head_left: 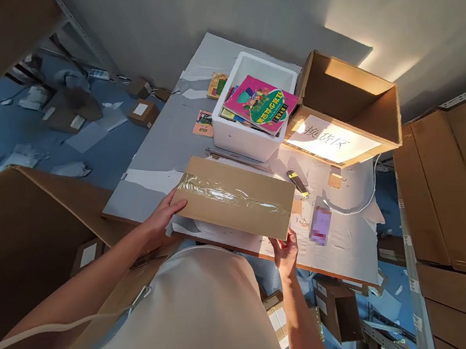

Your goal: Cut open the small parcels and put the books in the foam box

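Note:
A long cardboard box [235,213] with shiny clear tape along its middle is held level over the front of the table. My left hand [164,211] grips its left end, thumb on top. At the lower right corner, my right hand [286,252] holds the box with its fingers curled at the edge and underneath. Behind the box lies a yellow and black box cutter [298,182]. A white foam box [244,142] stands farther back, with several books inside; a pink comic book [256,96] is on top.
An open carton [343,121] with a handwritten label stands at the back right of the table [148,149]. A purple, pixelated item [320,225] and a white cable [351,212] lie at right. Cartons fill the shelf [415,280]; a big open carton [30,225] stands at left.

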{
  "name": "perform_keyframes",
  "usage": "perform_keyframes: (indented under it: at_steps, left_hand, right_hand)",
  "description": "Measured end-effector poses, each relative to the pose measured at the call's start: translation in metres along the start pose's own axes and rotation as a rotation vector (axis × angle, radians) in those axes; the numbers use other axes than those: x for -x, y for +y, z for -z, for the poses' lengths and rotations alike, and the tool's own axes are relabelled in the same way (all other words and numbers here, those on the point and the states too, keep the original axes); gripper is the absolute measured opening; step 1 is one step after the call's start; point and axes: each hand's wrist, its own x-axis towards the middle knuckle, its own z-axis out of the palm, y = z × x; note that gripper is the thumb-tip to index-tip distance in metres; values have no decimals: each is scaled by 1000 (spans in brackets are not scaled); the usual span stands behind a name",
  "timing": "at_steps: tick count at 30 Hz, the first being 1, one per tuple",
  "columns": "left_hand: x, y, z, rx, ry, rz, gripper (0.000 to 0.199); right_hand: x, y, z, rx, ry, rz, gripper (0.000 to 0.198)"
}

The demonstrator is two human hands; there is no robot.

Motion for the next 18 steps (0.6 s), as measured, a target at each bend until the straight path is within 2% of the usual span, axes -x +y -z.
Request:
perform_keyframes:
  at_steps: [2, 6, 10, 14, 18]
  left_hand:
    - [3, -3, 1, 8, -17, -15, 86]
    - [5, -7, 10, 11, -102, -133, 92]
    - [5, -17, 25, -168, -184, -167, 102]
    - [0, -36, 31, -384, -130, -115, 80]
    - [-8, -53, 23, -365, -31, -70, 62]
  right_hand:
    - [-2, 0, 1, 22, -11, 2, 54]
    - [-8, 3, 9, 110, -71, 53, 63]
    - [-18, 12, 20, 171, -161, 82, 73]
    - [-27, 32, 24, 291, -230, 38, 71]
    - [-31, 48, 13, 327, -266, 43, 51]
